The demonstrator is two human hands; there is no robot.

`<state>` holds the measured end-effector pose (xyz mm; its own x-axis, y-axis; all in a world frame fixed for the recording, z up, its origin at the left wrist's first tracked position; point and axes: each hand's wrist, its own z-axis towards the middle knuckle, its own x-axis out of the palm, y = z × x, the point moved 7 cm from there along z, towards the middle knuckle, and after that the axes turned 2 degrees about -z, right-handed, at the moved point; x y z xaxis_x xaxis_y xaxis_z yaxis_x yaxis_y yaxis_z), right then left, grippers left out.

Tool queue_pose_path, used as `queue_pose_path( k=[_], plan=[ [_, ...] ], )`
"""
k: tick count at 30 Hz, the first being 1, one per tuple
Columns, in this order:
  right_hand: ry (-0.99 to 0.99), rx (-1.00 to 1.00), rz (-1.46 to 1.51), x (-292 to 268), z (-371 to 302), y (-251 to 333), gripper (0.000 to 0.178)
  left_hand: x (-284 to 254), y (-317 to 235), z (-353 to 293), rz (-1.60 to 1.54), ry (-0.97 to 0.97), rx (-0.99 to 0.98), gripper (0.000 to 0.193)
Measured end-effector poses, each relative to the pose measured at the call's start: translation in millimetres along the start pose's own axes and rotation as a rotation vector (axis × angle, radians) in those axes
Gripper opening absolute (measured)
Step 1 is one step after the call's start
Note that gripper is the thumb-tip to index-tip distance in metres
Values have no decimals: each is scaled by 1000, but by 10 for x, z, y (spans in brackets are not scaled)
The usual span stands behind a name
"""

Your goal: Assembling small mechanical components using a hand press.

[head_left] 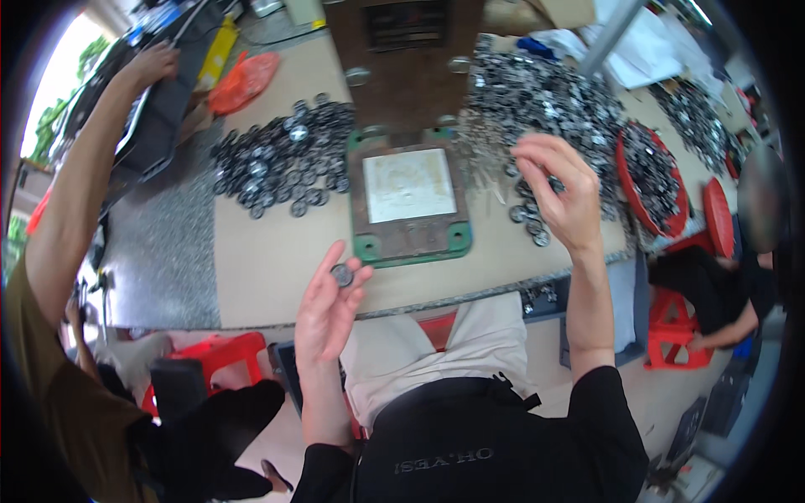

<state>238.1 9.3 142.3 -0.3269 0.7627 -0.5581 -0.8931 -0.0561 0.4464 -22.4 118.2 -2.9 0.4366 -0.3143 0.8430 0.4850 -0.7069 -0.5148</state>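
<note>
My left hand (322,312) is palm up in front of the work plate, holding a small dark round disc (341,274) at its fingers. To the right, my right hand (568,191) hovers over the table with thumb and fingertips brought together; whatever is in that pinch is too small to make out. Thin pale pins (489,178) lie scattered just left of it, and several loose discs (532,220) are beneath and beside it. Between my hands sits a green-edged metal base (411,243) bearing a white square pad (409,186).
A brown machine column (411,80) rises behind the base. Discs are heaped (281,159) at left; shiny small parts are piled (549,96) at right. A red bowl (631,189) holds more parts. At far left, another person's hand (154,64) touches a black case (180,92). Another person sits far right.
</note>
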Motion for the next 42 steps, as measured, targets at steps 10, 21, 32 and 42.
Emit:
queue_pose_path(
  k=[10,21,32,42],
  plan=[
    [515,481,-87,61,-572,-750,17,132,560,-94,-52,64,-141,37],
    [479,390,-80,89,-663,-754,26,193,749,-13,-45,31,-163,43],
    [321,722,-234,-420,-1097,-987,12,160,832,25,-24,59,-205,42],
    [177,615,-296,-579,-947,-1383,14,245,913,91,-8,70,-228,36]
  ],
)
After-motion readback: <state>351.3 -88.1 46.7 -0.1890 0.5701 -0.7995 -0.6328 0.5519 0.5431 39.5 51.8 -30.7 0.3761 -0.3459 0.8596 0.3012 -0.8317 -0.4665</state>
